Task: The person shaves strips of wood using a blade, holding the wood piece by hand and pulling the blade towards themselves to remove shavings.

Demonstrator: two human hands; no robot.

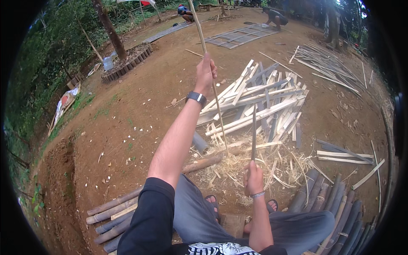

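Taking the middle of the view as the clock's centre, the left hand (206, 76) is raised at 12 o'clock, closed around a long pale strip (197, 25). The strip runs from the top edge down to the shavings (225, 172) at 5 o'clock, where its lower end meets the litter near a short brown pole (203, 163). The right hand (254, 178), between 4 and 5 o'clock, is closed in a fist on a long blade (253, 131) that points up; its grip is mostly hidden by the fingers.

At 10 o'clock a ring of short upright stakes (127, 69) forms a bed, holding loose brown matter and a tree trunk (111, 32). A clear bluish bottle (108, 63) stands at the ring's left edge; its contents cannot be made out.

At 2 o'clock lies a crossed pile of split strips (259, 102), pale and grey. Dark round poles (331, 204) lie side by side at 4 o'clock, with more poles (112, 212) at 7 to 8.
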